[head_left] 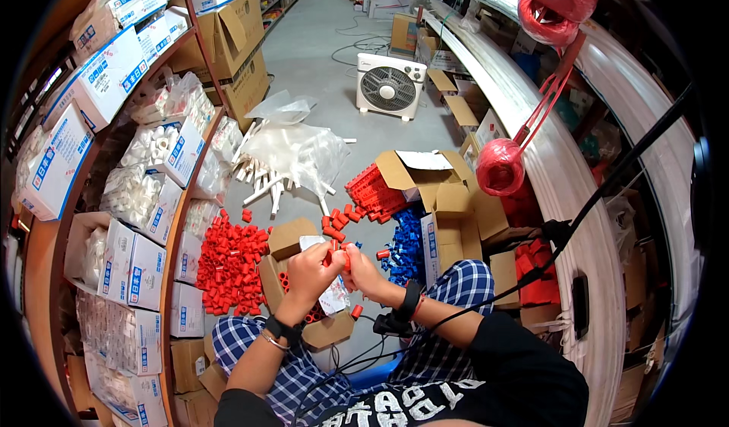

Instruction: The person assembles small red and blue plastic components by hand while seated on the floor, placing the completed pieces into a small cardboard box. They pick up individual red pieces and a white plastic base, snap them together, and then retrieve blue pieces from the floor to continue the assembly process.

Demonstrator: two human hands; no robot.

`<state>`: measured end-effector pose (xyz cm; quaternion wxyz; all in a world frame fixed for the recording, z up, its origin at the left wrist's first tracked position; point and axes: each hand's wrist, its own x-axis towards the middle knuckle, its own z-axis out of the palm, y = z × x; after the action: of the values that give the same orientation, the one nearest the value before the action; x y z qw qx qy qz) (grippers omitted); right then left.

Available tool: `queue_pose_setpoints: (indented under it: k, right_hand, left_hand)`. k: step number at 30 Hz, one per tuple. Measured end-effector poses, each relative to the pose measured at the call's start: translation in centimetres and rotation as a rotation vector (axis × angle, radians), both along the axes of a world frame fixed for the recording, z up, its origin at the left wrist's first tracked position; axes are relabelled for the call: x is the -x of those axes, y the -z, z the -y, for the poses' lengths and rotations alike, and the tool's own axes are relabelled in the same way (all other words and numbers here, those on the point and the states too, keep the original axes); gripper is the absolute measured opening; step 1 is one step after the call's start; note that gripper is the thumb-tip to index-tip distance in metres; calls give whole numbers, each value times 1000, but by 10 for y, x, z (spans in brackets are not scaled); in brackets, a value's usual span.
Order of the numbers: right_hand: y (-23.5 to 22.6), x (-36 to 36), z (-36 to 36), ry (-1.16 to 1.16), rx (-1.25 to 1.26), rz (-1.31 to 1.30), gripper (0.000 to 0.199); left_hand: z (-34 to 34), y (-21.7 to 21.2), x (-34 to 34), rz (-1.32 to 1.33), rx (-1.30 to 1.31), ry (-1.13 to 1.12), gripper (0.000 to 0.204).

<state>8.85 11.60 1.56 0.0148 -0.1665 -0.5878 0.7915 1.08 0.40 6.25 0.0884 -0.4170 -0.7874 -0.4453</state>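
Above an open cardboard box (272, 283), my left hand (310, 273) and my right hand (366, 275) meet with their fingers closed. Small red plastic pipe fittings (347, 257) show between the fingertips of both hands. The fingers partly cover them, so I cannot tell whether they are joined. Inside the box are more red fittings, seen end-on, beside a white printed plastic bag (334, 296). One loose red fitting (356, 311) is at the box's right side. A large heap of red fittings (231, 267) spreads on the floor to the left.
Blue fittings (404, 246) and red strips of fittings (376, 191) are piled ahead to the right, near open cartons (458, 226). White pipes (262, 172) lie under clear plastic. A box fan (389, 85) stands farther off. Loaded shelves (171, 275) flank the left; long white pipes (600, 298) the right.
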Motion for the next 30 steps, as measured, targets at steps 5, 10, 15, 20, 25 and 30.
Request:
queue_pose_setpoints:
  k: [5, 10, 15, 20, 25, 30]
  right_hand:
    - [-13, 0, -2, -62, 108, 23, 49]
    - [-14, 0, 1, -47, 113, -12, 49]
    - [-15, 2, -2, -59, 236, -80, 34]
    - [-26, 6, -14, 7, 149, -186, 32]
    - [-28, 4, -17, -64, 69, -203, 39]
    - [-28, 0, -9, -65, 135, -106, 28]
  left_hand:
    - [2, -4, 2, -92, 58, -7, 28]
    - [3, -11, 2, -71, 87, 37, 26]
    - [2, -24, -2, -12, 166, -10, 30]
    - [2, -17, 4, 124, 91, -72, 32]
    - [-1, 4, 15, 403, 30, -70, 32]
    - [-2, 14, 23, 738, -66, 33, 26]
